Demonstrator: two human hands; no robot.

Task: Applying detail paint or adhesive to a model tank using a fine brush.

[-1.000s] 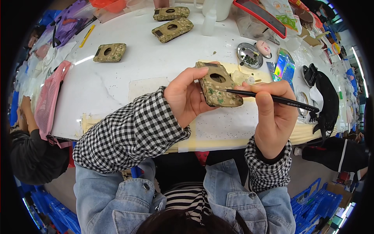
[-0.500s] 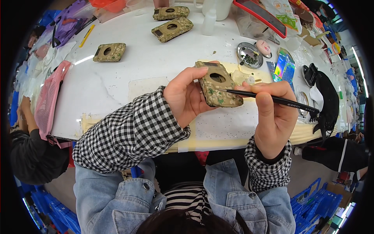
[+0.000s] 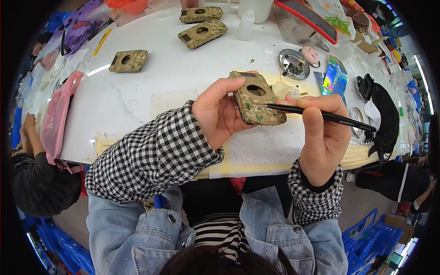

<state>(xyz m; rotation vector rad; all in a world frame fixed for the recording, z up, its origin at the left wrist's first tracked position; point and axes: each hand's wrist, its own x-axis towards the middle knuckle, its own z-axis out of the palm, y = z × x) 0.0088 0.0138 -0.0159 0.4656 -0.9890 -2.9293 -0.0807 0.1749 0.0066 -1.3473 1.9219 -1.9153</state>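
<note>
My left hand [image 3: 220,113] holds a camouflage-patterned rectangular case [image 3: 255,99] with a round hole, tilted up above the white table [image 3: 174,73]. My right hand [image 3: 323,133] grips a thin black paintbrush [image 3: 330,117] like a pen, its tip touching the case's right side. Both forearms wear checked sleeves over a denim jacket.
Three more camouflage cases lie on the table: one at the left [image 3: 129,60] and two at the back [image 3: 202,33], [image 3: 200,14]. A round metal dish [image 3: 294,65], a shiny foil packet [image 3: 335,79] and a white bottle [image 3: 246,20] stand at the right. Another person [image 3: 36,183] sits at the left.
</note>
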